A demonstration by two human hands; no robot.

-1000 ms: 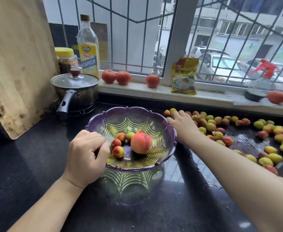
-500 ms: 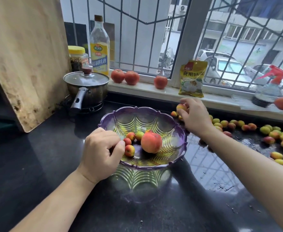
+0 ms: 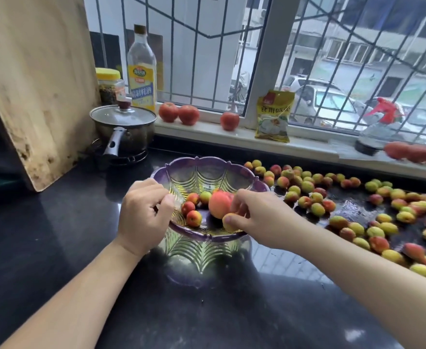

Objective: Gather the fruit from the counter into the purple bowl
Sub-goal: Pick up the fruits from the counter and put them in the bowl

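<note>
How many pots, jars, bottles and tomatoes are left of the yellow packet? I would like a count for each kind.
pot: 1
jar: 1
bottle: 1
tomatoes: 3
Total: 6

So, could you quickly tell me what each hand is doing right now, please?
Left hand: grips the rim of the bowl.
Right hand: holds a small fruit over the bowl.

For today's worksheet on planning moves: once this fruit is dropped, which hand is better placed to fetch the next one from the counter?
Right. The right hand works on the side where the loose fruit lies; the left hand holds the bowl rim.
</note>
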